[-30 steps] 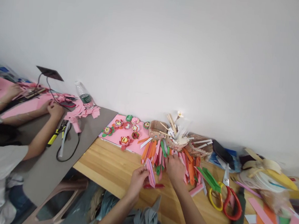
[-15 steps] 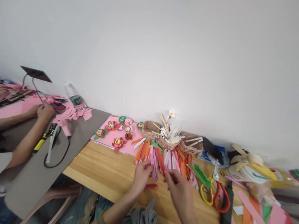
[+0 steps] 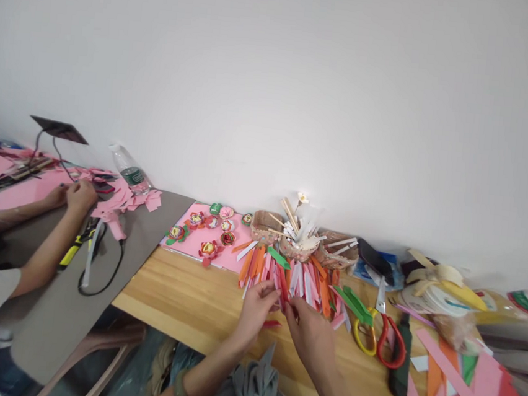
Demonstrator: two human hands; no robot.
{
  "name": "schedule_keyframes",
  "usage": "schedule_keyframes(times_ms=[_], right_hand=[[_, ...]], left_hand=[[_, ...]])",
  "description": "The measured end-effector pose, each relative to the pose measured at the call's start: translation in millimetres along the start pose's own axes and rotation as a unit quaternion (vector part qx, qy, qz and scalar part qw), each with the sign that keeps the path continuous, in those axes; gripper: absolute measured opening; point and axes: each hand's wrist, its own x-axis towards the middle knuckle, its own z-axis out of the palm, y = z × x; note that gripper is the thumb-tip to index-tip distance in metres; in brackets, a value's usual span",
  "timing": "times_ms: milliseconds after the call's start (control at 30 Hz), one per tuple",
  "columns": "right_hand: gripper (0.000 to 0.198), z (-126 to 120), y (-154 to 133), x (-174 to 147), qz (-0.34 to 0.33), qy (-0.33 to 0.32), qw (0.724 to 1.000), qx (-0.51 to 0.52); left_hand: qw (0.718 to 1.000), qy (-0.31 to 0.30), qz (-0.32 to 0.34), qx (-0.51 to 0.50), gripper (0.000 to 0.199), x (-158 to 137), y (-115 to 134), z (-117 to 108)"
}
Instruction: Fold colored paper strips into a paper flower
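Note:
Both of my hands meet over the wooden table point(image 3: 180, 288), in front of a fan of coloured paper strips point(image 3: 302, 282). Between their fingertips is a narrow red paper strip point(image 3: 282, 285). My left hand point(image 3: 255, 312) pinches it from one side, and my right hand point(image 3: 310, 330) pinches it from the other. Parts of the strip are covered by the fingers. A small red paper piece point(image 3: 272, 324) lies on the wood below the hands. Behind the strips stand small woven baskets point(image 3: 266, 228), one holding white paper rolls and sticks.
Several paper flowers point(image 3: 209, 250) sit on a pink sheet point(image 3: 234, 259) to the left. Red-handled scissors point(image 3: 392, 344), a dark green bottle point(image 3: 399, 367) and paper scraps point(image 3: 474, 392) lie right. A co-worker's hands point(image 3: 80, 196) are at the grey table point(image 3: 149, 230), near a water bottle point(image 3: 133, 175).
My hands have come closer together, with the red strip now between both sets of fingertips. One of the co-worker's hands at the far left has mostly left the view.

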Motion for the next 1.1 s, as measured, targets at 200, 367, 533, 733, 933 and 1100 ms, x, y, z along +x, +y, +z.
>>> schedule_keyframes(times_ms=[200,367,533,733,933,1100], right_hand=[[0.024,-10.8,3.7,5.5,-0.026,-0.04,0.999,0.015],[0.022,-16.7,6.4,8.5,-0.025,-0.053,0.997,0.058],[0.013,-24.9,10.3,8.1,-0.029,-0.047,0.987,0.153],[0.037,-28.3,11.8,12.7,-0.1,-0.025,0.949,0.299],[0.035,-18.5,8.3,18.2,-0.119,-0.001,0.929,0.349],[0.036,-9.7,9.8,13.4,-0.121,0.003,0.925,0.361]], left_hand=[[1.0,-0.029,-0.002,-0.006,0.031,-0.2,4.2,-1.3],[0.998,-0.057,-0.007,0.001,0.027,-1.0,6.4,0.2],[0.998,-0.053,-0.029,-0.002,0.027,-0.5,9.8,-3.6],[0.992,-0.088,-0.08,-0.032,0.032,-4.0,19.2,-2.7],[0.99,-0.086,-0.09,-0.064,0.037,-7.1,23.9,-1.8],[0.988,-0.1,-0.094,-0.064,0.036,-5.5,23.0,-4.8]])
